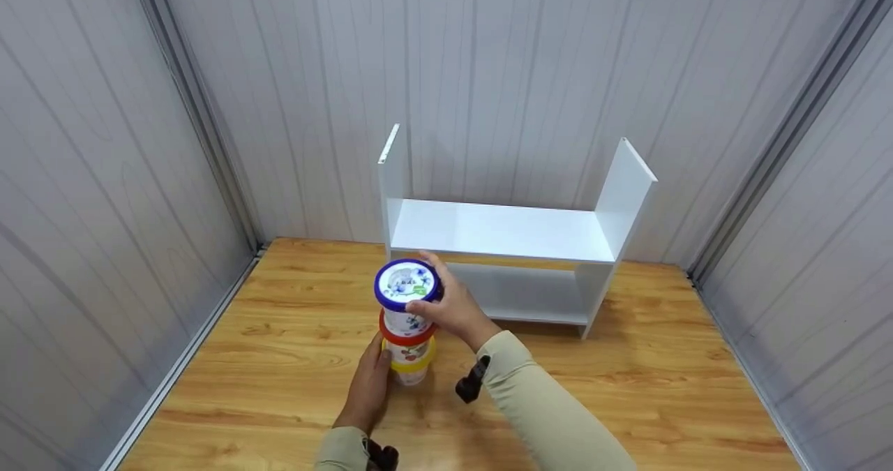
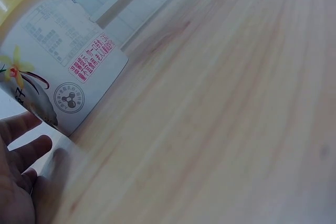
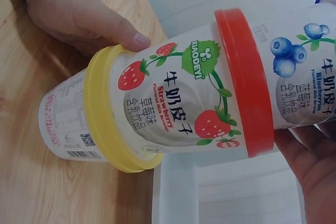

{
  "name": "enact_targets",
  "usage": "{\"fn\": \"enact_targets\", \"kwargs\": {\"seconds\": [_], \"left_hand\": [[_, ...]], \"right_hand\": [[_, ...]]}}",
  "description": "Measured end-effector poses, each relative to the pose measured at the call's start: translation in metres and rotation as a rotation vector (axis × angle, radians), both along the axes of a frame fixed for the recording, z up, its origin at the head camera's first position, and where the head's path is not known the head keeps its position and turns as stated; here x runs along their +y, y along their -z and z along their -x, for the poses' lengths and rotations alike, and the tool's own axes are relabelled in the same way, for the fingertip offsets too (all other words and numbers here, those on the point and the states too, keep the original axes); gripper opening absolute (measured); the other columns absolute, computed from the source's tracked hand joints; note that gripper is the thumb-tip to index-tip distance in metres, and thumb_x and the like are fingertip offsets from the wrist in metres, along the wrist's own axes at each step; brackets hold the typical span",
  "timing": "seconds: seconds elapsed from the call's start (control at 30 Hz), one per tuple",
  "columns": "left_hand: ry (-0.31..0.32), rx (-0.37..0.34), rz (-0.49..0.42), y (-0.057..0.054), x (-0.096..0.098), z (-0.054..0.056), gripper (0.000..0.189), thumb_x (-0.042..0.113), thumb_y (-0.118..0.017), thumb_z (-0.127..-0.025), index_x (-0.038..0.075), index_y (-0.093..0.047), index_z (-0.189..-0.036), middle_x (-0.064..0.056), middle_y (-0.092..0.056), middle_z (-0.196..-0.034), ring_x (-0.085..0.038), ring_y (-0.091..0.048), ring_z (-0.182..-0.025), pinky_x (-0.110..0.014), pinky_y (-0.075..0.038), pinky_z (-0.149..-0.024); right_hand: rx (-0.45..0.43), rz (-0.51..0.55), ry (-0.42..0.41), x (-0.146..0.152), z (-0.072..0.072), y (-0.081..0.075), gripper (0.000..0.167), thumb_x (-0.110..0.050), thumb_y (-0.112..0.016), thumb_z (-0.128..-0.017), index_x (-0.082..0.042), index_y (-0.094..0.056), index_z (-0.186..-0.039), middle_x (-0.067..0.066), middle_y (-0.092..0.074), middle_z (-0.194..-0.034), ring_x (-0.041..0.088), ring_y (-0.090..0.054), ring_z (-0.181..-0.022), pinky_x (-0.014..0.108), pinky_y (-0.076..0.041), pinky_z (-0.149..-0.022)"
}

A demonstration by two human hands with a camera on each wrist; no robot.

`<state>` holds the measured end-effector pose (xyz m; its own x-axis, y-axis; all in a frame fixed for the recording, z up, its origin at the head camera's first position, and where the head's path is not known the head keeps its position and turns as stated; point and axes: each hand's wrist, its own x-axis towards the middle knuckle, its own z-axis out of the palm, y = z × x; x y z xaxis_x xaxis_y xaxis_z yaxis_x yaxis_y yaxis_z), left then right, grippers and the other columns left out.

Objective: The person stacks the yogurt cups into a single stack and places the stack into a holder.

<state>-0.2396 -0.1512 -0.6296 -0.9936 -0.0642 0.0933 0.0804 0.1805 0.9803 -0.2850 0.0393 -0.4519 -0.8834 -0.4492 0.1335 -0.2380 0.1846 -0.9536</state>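
Three paper tubs of flavoured milk stand stacked on the wooden surface. At the bottom is the yellow-lidded tub [image 2: 68,61], in the middle the red-lidded strawberry tub [image 3: 178,93], on top the blue-lidded blueberry tub [image 1: 406,284]. My right hand [image 1: 457,309] grips the top tub from the right, thumb on the near side of its lid and fingers round the far side. From the left, my left hand [image 1: 370,384] rests against the stack, thumb by the yellow lid. Its lower fingers [image 2: 31,153] reach out loosely beside the bottom tub in the left wrist view.
A white two-tier shelf [image 1: 499,230] with tall side panels stands behind and right of the stack, close to the back wall [image 1: 474,73]. The wood-grain tabletop [image 1: 279,359] is bounded by walls on the left and right.
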Motion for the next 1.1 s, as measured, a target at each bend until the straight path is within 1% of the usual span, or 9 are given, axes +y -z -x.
{"fn": "enact_targets", "kwargs": {"seconds": [0.1,0.17,0.3,0.43,0.6,0.7,0.87,0.97,1.1], "left_hand": [[0.005,-0.014,-0.011,0.001,0.0,0.0,0.065,0.067,-0.035,-0.101,0.038,-0.029,-0.158,0.004,-0.037,-0.16,-0.026,-0.027,-0.151,-0.06,-0.016,-0.121],[0.002,-0.03,-0.011,0.002,0.001,0.001,0.067,0.067,-0.036,-0.1,0.037,-0.028,-0.159,0.003,-0.036,-0.161,-0.026,-0.026,-0.151,-0.059,-0.015,-0.121],[-0.013,-0.074,0.001,0.003,0.0,0.002,0.067,0.065,-0.035,-0.102,0.033,-0.026,-0.16,0.0,-0.031,-0.164,-0.029,-0.022,-0.152,-0.059,-0.014,-0.121],[-0.034,-0.121,0.001,0.003,0.0,0.004,0.062,0.058,-0.038,-0.104,0.035,-0.025,-0.161,0.0,-0.028,-0.165,-0.029,-0.021,-0.153,-0.06,-0.015,-0.121],[-0.036,-0.077,0.03,0.002,0.0,0.003,0.067,0.061,-0.036,-0.104,0.029,-0.026,-0.161,-0.004,-0.029,-0.164,-0.032,-0.023,-0.152,-0.06,-0.015,-0.121],[-0.034,-0.048,0.036,0.001,0.0,0.002,0.073,0.067,-0.034,-0.101,0.026,-0.027,-0.161,-0.005,-0.03,-0.164,-0.032,-0.023,-0.152,-0.06,-0.015,-0.121],[-0.027,-0.045,0.037,0.003,0.0,0.004,0.074,0.069,-0.033,-0.1,0.026,-0.027,-0.161,-0.006,-0.031,-0.164,-0.033,-0.023,-0.152,-0.06,-0.014,-0.121],[-0.03,-0.049,0.05,0.003,0.001,0.003,0.072,0.067,-0.033,-0.102,0.027,-0.026,-0.161,-0.005,-0.03,-0.164,-0.033,-0.023,-0.152,-0.06,-0.015,-0.121],[-0.025,-0.046,0.054,0.002,0.002,0.003,0.069,0.063,-0.034,-0.103,0.028,-0.026,-0.161,-0.005,-0.03,-0.164,-0.033,-0.024,-0.152,-0.06,-0.016,-0.121]], "right_hand": [[0.04,0.045,-0.011,0.004,-0.001,0.001,0.108,-0.066,-0.08,-0.074,-0.037,-0.021,-0.16,0.007,-0.045,-0.152,0.031,-0.047,-0.137,0.058,-0.042,-0.109],[0.083,0.077,-0.017,0.008,-0.001,0.002,0.108,-0.068,-0.076,-0.077,-0.032,-0.02,-0.161,0.006,-0.044,-0.154,0.03,-0.045,-0.139,0.056,-0.039,-0.111],[0.166,0.11,0.006,0.02,-0.001,0.004,0.101,-0.06,-0.075,-0.084,-0.023,-0.023,-0.161,0.006,-0.044,-0.154,0.028,-0.043,-0.141,0.051,-0.038,-0.114],[0.219,0.104,0.049,0.036,-0.001,0.005,0.094,-0.053,-0.075,-0.087,-0.018,-0.026,-0.16,0.006,-0.046,-0.152,0.026,-0.044,-0.14,0.048,-0.038,-0.115],[0.279,0.107,0.1,0.057,0.0,0.005,0.087,-0.043,-0.075,-0.09,-0.01,-0.031,-0.157,0.009,-0.05,-0.148,0.028,-0.048,-0.137,0.051,-0.04,-0.113],[0.294,0.102,0.141,0.068,0.002,0.005,0.077,-0.031,-0.074,-0.093,-0.008,-0.035,-0.154,0.013,-0.052,-0.145,0.03,-0.05,-0.134,0.053,-0.04,-0.112],[0.293,0.103,0.197,0.086,0.004,0.005,0.066,-0.009,-0.07,-0.095,0.002,-0.037,-0.15,0.023,-0.051,-0.142,0.04,-0.049,-0.133,0.06,-0.039,-0.111],[0.285,0.112,0.219,0.095,0.004,0.005,0.066,-0.008,-0.071,-0.094,0.003,-0.037,-0.15,0.022,-0.051,-0.142,0.042,-0.048,-0.133,0.061,-0.038,-0.111],[0.272,0.12,0.253,0.107,0.003,0.002,0.065,-0.013,-0.074,-0.093,-0.002,-0.042,-0.149,0.016,-0.053,-0.14,0.037,-0.051,-0.132,0.058,-0.039,-0.111]]}}
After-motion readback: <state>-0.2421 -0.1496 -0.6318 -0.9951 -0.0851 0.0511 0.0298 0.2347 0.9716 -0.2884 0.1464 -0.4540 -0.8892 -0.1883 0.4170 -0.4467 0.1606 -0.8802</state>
